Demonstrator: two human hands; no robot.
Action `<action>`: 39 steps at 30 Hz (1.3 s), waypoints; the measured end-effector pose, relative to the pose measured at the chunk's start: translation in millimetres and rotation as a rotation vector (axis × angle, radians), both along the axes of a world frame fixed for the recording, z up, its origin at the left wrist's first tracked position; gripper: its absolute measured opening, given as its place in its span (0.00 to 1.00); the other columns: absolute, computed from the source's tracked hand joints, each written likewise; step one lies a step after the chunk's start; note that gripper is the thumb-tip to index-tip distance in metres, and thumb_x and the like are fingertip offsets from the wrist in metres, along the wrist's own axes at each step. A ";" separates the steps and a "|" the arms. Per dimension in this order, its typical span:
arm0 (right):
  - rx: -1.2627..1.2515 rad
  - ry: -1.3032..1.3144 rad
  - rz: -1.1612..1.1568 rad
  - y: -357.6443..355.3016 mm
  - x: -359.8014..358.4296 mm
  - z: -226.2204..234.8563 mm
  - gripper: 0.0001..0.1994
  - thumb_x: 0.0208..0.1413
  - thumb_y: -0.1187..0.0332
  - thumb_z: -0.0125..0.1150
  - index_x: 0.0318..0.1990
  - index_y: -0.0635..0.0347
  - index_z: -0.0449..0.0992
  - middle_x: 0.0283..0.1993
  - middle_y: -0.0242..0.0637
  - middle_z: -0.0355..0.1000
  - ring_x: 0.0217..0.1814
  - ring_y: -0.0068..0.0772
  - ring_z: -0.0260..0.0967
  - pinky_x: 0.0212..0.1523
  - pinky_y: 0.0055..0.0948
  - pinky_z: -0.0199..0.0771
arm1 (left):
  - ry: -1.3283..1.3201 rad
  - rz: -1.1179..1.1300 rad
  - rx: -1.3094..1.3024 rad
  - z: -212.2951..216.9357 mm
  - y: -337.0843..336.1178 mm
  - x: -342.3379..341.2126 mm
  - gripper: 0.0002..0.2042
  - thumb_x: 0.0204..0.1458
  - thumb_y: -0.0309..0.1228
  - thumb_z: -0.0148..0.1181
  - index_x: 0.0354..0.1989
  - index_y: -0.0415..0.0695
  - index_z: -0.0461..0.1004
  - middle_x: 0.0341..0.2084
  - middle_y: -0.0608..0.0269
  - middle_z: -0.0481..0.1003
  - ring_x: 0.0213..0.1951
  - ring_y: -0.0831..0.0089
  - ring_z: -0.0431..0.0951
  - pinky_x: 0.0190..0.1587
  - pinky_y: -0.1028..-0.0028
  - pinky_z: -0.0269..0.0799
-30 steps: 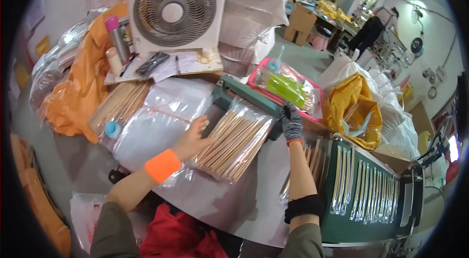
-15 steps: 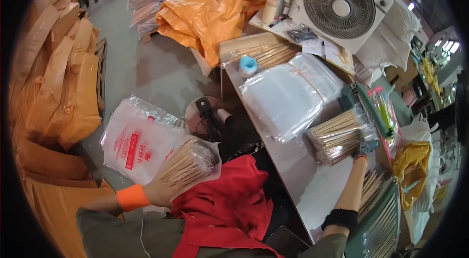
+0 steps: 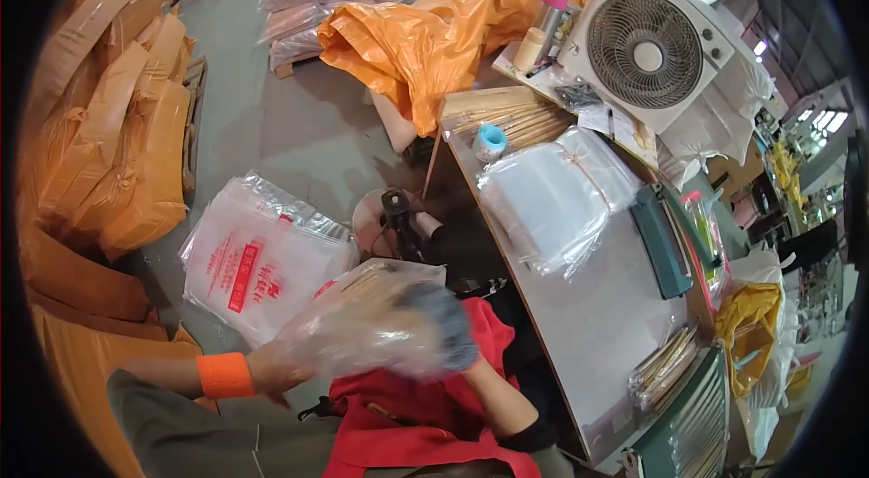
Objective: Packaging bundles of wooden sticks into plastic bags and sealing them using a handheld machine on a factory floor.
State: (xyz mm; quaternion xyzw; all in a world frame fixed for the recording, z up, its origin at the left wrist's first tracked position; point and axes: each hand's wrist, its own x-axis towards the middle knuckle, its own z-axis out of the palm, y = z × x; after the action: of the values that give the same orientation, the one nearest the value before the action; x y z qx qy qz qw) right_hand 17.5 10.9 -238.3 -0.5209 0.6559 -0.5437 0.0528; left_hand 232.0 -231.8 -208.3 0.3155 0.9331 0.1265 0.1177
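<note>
Over my lap a clear plastic bag with red print holds a bundle of thin wooden sticks (image 3: 348, 329), partly smeared by motion. My left hand (image 3: 279, 373), with an orange band at the wrist, grips the bag's closed end from below. My right hand (image 3: 442, 326), in a grey-blue glove, is blurred and closes over the bundle's other end. The fingertips of that hand are hard to make out. Beside the bag lies a stack of printed plastic bags (image 3: 249, 270).
On the table (image 3: 593, 333) at right lie a stack of clear bags (image 3: 557, 197), a green sealer (image 3: 663, 238) and more sticks (image 3: 665, 369). A fan (image 3: 644, 52) stands at the far end. Wrapped orange sacks (image 3: 136, 170) are piled at left.
My right hand has left the table and come across to my lap, bringing the pack of sticks from there to the bundle at my left hand. The view has shifted slightly.
</note>
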 end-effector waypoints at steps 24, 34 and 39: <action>0.021 -0.813 -0.091 -76.2 -111.9 -18.8 0.05 0.43 0.80 0.53 0.23 0.62 0.76 0.24 0.32 0.73 0.27 0.21 0.69 0.31 0.21 0.69 | 0.433 0.819 -0.394 72.7 35.3 23.9 0.04 0.26 0.28 0.56 0.14 0.48 0.68 0.15 0.66 0.68 0.27 0.68 0.70 0.34 0.66 0.63; 0.428 -0.527 0.196 -202.6 -17.8 37.5 0.05 0.42 0.76 0.54 0.22 0.56 0.76 0.19 0.30 0.70 0.19 0.20 0.65 0.21 0.21 0.65 | 0.568 1.171 -0.083 53.8 64.3 -31.2 0.21 0.41 0.37 0.57 0.43 0.37 0.70 0.43 0.53 0.72 0.48 0.53 0.68 0.53 0.62 0.60; 0.290 -0.972 0.420 -263.8 21.6 -27.7 0.05 0.49 0.76 0.53 0.30 0.58 0.76 0.20 0.28 0.70 0.17 0.16 0.62 0.18 0.20 0.62 | -0.217 1.542 0.291 -64.9 -65.0 -74.8 0.28 0.41 0.50 0.56 0.44 0.39 0.68 0.32 0.45 0.74 0.36 0.52 0.74 0.40 0.60 0.68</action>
State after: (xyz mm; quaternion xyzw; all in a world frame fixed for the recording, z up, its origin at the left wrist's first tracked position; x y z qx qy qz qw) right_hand 39.1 -252.8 -266.0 -0.3168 0.5061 -0.6036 0.5284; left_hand 157.2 -296.7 -273.2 -0.4217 0.8461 0.3230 0.0450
